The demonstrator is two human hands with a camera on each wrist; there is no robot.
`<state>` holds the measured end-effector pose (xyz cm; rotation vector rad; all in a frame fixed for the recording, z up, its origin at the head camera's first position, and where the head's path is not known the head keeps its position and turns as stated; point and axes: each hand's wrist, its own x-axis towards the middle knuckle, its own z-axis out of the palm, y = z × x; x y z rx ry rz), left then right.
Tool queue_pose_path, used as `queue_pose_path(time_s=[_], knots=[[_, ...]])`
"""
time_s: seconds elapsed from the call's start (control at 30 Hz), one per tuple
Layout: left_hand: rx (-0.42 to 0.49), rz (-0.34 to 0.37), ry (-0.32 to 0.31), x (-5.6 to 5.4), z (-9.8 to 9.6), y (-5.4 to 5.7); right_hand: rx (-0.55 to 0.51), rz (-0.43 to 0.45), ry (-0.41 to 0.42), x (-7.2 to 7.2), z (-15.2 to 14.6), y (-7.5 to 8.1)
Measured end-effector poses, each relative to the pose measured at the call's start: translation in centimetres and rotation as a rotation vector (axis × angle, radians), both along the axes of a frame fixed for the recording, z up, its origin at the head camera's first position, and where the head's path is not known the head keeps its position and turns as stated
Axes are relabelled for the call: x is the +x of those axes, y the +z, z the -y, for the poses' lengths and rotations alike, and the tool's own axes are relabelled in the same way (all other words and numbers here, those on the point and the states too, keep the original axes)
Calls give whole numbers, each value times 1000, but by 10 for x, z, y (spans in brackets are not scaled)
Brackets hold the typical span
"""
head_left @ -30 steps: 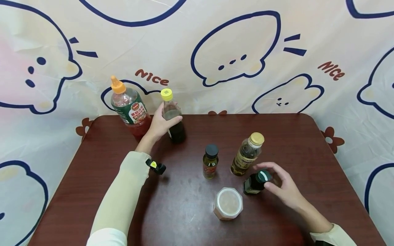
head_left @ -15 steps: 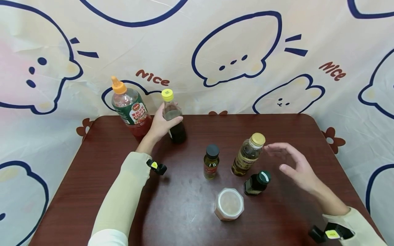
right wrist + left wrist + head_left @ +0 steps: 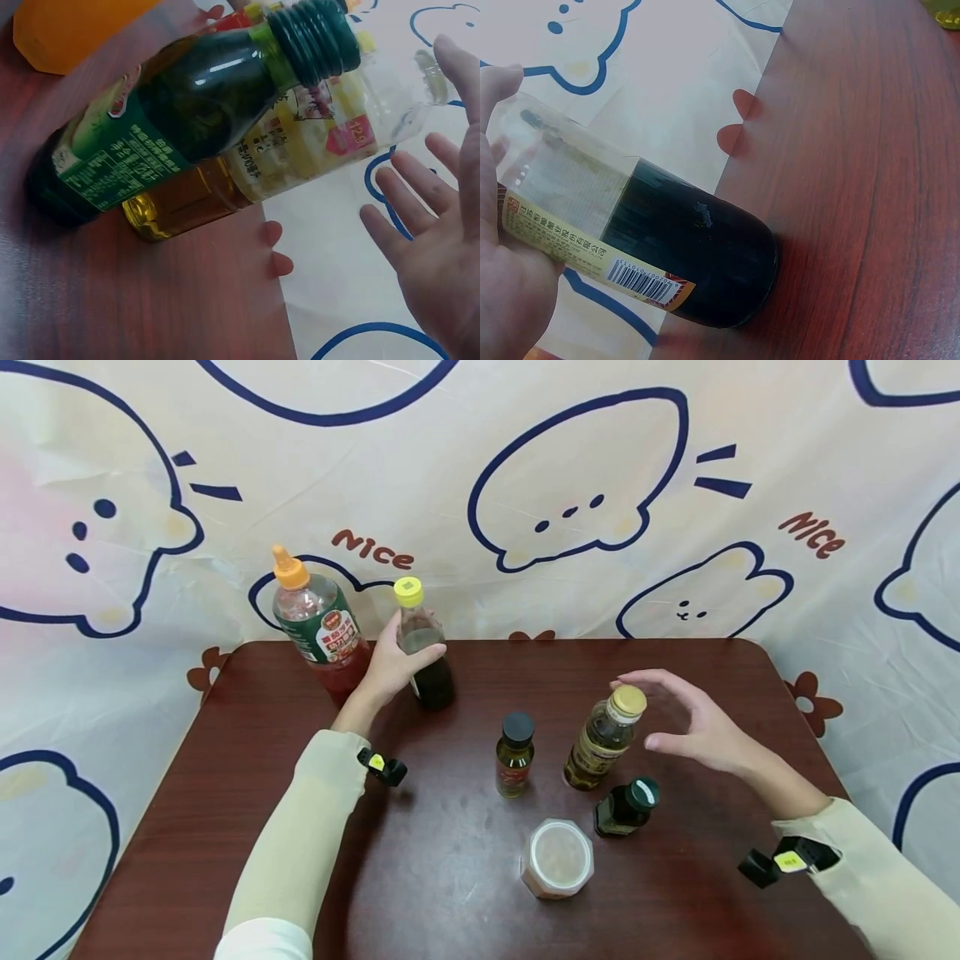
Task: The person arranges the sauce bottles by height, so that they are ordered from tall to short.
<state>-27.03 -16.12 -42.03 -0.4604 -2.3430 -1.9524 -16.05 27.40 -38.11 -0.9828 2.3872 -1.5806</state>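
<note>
A person's left hand (image 3: 390, 660) grips a bottle of dark liquid (image 3: 433, 682) at the table's back left; well apart, the right hand (image 3: 693, 722) is loosely spread beside a yellow-capped oil bottle (image 3: 597, 745), contact unclear. The table (image 3: 420, 852) is glossy red-brown, backed by pale cartoon-printed cloth (image 3: 360, 468). Only the left wrist view shows a barcode (image 3: 641, 282); only the right, the green-capped bottle's (image 3: 199, 101) white print.

A cartoon-printed cloth (image 3: 420, 493) lettered "Nice" spans the upper frame behind a reddish-brown bench (image 3: 435, 827), suggesting a curtained-off space; the wider room's kind cannot be told.
</note>
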Motion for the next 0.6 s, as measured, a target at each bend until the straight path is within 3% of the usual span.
queue_pose_path(time_s=[0.17, 0.33, 0.6], knots=[[1, -3, -1, 0, 1, 0, 53, 42, 103, -11, 10, -4], [3, 1, 2, 0, 0, 0, 38, 97, 196, -17, 17, -7], [-4, 17, 5, 1, 0, 0, 7, 161, 262, -22, 25, -11]])
